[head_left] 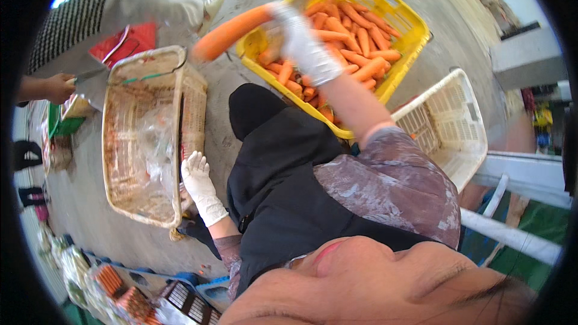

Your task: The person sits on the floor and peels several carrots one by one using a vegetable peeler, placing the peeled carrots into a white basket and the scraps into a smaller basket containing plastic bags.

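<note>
Raised over the near left corner of a yellow crate (418,54), my right hand (304,45) wears a white glove and is closed on the end of a large carrot (232,33). The hand is blurred, and the carrot points left. Beneath it, many loose carrots (355,39) are heaped in the crate. My left hand (200,183), also gloved in white, lies at the right rim of a dirty whitish crate (108,162). Its fingers are stretched out and it holds nothing I can see. Crumpled clear plastic (159,144) sits inside that crate.
Another person's hand (57,87) at the left holds a knife (90,75) near the whitish crate. Behind that crate lies a red bag (123,45). A second white crate (448,120) stands at my right. Bagged produce (72,271) lines the lower left.
</note>
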`<state>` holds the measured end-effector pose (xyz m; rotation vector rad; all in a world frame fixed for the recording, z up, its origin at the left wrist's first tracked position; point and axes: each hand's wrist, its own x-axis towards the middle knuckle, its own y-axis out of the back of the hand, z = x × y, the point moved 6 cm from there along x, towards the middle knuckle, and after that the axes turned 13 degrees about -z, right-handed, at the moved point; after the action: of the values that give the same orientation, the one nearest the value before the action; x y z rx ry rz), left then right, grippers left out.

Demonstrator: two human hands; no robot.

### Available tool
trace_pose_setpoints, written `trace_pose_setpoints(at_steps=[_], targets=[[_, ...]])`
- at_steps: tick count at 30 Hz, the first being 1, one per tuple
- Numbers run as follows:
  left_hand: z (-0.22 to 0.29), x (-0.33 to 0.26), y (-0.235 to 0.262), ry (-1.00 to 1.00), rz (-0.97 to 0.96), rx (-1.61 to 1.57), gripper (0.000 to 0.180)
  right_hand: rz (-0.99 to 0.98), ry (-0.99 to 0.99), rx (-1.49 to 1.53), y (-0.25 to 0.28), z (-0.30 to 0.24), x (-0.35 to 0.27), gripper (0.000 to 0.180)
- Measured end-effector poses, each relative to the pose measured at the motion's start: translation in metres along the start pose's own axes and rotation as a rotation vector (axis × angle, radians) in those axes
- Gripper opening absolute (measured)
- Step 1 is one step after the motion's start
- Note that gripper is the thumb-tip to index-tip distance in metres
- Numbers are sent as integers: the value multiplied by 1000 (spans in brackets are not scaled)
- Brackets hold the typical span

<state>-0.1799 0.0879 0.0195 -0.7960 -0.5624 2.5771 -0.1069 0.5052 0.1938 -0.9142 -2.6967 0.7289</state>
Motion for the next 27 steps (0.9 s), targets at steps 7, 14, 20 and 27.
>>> trace_pose_setpoints(at_steps=[7,14,20,27], targets=[[8,-2,-20,-37,-72,54,46,-479,-253,-283,-57,61,14,41],[-5,-31,67,32,180,109,54,426,-7,-1489,279,-36,65,28],[-24,-79,254,407,401,177,70,726,-436,-1783,451,-85,68,25],[36,-128,300,373,644,387,44,544,-486,-2052,488,-54,135,20]])
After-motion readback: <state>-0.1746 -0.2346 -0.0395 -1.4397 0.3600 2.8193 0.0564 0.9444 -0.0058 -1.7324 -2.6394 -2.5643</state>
